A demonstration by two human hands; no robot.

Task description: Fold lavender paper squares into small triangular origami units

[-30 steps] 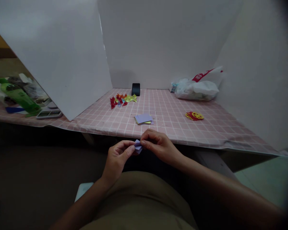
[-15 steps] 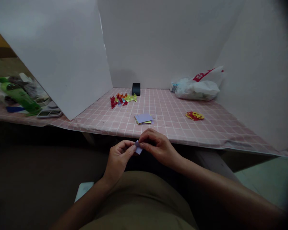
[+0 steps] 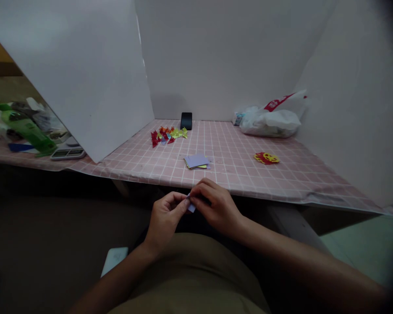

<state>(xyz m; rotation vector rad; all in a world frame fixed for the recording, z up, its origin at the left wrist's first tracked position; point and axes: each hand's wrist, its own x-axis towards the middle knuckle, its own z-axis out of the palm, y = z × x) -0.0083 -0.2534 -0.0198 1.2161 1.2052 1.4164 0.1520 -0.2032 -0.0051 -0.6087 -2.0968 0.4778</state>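
Note:
A small folded piece of purple paper is pinched between both hands, just in front of the table's near edge. My left hand grips its left side with thumb and fingers. On the other side, my right hand presses its fingertips on the paper's upper right part, hiding much of it. Beyond the hands lies a stack of square paper sheets, purple on top with yellow beneath. Farther back sits a cluster of folded paper figures in red, orange, yellow and blue.
A black phone leans against the back panel. At right lie red and yellow cut-out shapes and a white plastic bag. A white panel stands at left, with a kitchen scale and a green bottle beyond it.
My right fingers have closed farther over the purple paper, and less of it shows now. Both hands have shifted slightly right. The things on the table stay put.

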